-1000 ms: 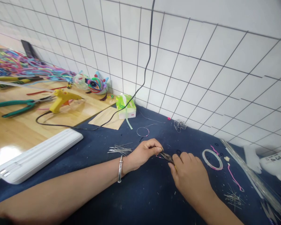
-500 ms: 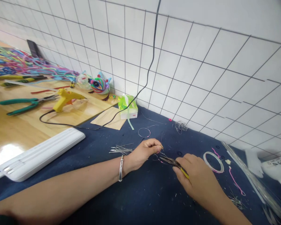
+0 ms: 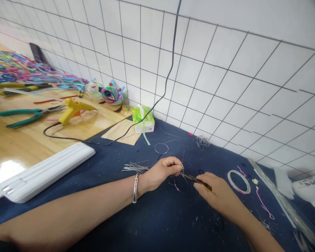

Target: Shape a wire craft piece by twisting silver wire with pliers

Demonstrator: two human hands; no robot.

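Note:
My left hand (image 3: 169, 168) pinches a thin wire (image 3: 183, 157) between thumb and fingertips; below it hang fine curved strands with a small pink bit (image 3: 177, 188). My right hand (image 3: 215, 192) is wrapped round pliers (image 3: 191, 177) with yellow-and-dark handles. Their dark jaws point left and meet the wire beside my left fingertips; whether the jaws are closed on it is too small to tell. Just beyond my left hand lies a wire ring (image 3: 161, 148) with pinkish marks. A bundle of cut wires (image 3: 135, 167) rests behind my left wrist.
A white power strip (image 3: 46, 171), a yellow glue gun (image 3: 73, 110) and green-handled pliers (image 3: 23, 117) are on the left. At the back stands a tissue pack (image 3: 144, 120); tangled wire (image 3: 202, 141) lies by the wall. To the right are a white ring roll (image 3: 239, 182) and long wires (image 3: 280, 199).
The pliers have moved slightly and their jaws have come up to the wire at my left fingertips. The hanging strands have shifted. My left hand stays nearly in place.

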